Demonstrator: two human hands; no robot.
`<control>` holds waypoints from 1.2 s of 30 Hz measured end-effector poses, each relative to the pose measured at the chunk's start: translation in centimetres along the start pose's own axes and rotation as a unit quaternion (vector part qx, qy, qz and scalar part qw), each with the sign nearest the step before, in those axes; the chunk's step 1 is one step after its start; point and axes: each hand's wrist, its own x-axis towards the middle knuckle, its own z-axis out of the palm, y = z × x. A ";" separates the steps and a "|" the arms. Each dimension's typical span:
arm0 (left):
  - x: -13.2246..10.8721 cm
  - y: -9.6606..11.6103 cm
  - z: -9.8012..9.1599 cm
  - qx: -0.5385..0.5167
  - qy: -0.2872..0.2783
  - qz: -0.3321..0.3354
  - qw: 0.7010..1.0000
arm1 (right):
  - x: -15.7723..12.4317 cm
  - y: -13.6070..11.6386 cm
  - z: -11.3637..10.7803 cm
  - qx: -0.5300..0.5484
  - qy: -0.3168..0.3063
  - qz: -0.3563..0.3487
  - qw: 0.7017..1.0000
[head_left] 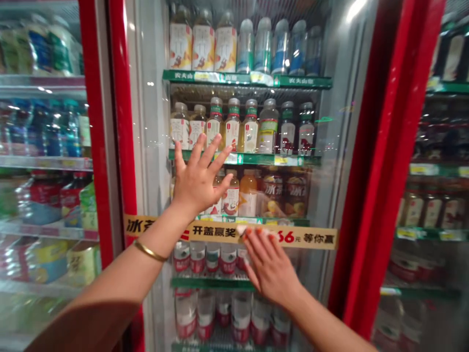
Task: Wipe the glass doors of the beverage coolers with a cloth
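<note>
My left hand (200, 181) is spread against the glass door (337, 122) of a drinks cooler, fingers apart and holding nothing. A gold bangle (150, 251) circles that wrist. Lower and to the right, my right hand (273, 264) lies against the door with its fingers close together, over a tan strip with printed characters (212, 232). A small bit of something white (242, 229), like a tissue or cloth, shows at its fingertips; the rest is hidden under the fingers.
Behind the glass, bottles (232, 124) stand in rows on shelves with green edges (249, 78). Red door frames (384, 171) run down both sides. More drinks coolers with stocked shelves flank this one at left (44, 164) and right.
</note>
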 end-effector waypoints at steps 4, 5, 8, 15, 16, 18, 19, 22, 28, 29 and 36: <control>-1.9 0.8 0.0 -0.002 0.006 -0.020 1.000 | -12.2 -6.0 1.1 0.014 -0.018 -0.099 0.995; -3.1 1.2 0.0 -0.003 0.004 -0.023 1.000 | -13.7 -5.2 0.7 0.009 -0.014 -0.078 0.997; -9.1 3.1 0.3 0.000 -0.018 -0.040 0.999 | -12.8 0.5 -1.2 0.002 -0.024 0.116 0.993; -25.1 7.8 2.7 0.042 0.002 -0.056 0.998 | -4.9 0.2 -0.3 -0.024 0.007 0.241 0.970; -25.9 8.0 3.1 0.040 0.011 -0.061 0.997 | -6.4 -2.2 0.5 -0.024 -0.004 0.173 0.985; -26.6 8.2 3.5 0.037 0.020 -0.071 0.997 | -10.8 -6.5 1.6 0.000 -0.013 0.046 0.999; -26.5 8.1 3.6 0.035 0.024 -0.071 0.997 | -13.4 -7.7 2.0 0.013 -0.012 -0.021 1.000; -26.1 7.9 3.6 0.022 0.033 -0.068 0.997 | -19.0 -7.1 1.8 0.004 0.000 -0.119 0.993; -26.4 8.1 3.7 0.009 0.044 -0.077 0.996 | -13.1 1.9 0.1 -0.061 0.013 0.237 0.970; -26.5 8.1 3.7 0.011 0.046 -0.078 0.996 | -11.5 2.4 0.3 -0.062 0.024 0.279 0.958; -26.4 8.1 3.4 0.034 0.033 -0.066 0.997 | -15.1 -2.2 1.9 -0.024 0.030 0.209 0.977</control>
